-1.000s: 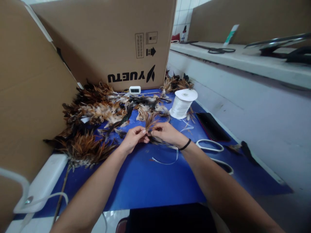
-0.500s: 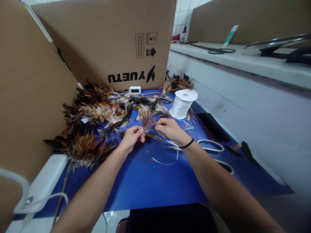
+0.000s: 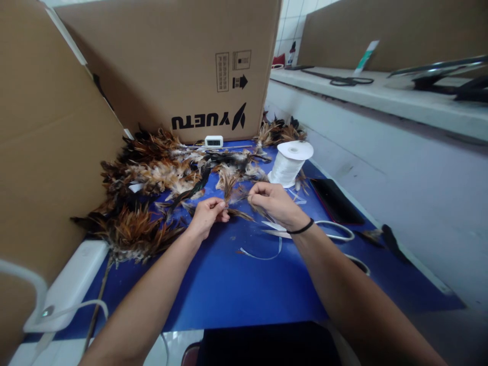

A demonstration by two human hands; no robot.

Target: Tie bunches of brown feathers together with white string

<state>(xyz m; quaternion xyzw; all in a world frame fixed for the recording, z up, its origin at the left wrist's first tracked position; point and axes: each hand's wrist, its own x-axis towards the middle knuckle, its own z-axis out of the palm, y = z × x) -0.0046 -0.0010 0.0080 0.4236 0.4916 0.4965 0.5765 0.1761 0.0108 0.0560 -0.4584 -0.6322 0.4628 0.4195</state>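
Near the middle of the blue table [image 3: 229, 284], my left hand [image 3: 209, 216] pinches a small bunch of brown feathers [image 3: 229, 188] that stands upright from its fingertips. Just to the right, my right hand [image 3: 275, 203] is closed in a pinch on a thin, wispy feather piece, with a dark band round the wrist. The two hands are a short gap apart. Scissors [image 3: 280, 233] with white handles lie partly beneath my right wrist. A white ribbon spool [image 3: 290, 165] stands behind my right hand. A loose ribbon strip [image 3: 263, 258] curls in front of it.
Heaps of brown and black feathers [image 3: 141, 229] cover the left and back. A small white clock [image 3: 214, 142] stands before a large cardboard box [image 3: 152, 56]. A black phone [image 3: 337, 201] lies at right, beside the wall. A white power strip [image 3: 72, 284] sits at left.
My right hand has shifted slightly to the right, a little further from my left hand. The view has moved slightly; my left hand still holds the feathers.
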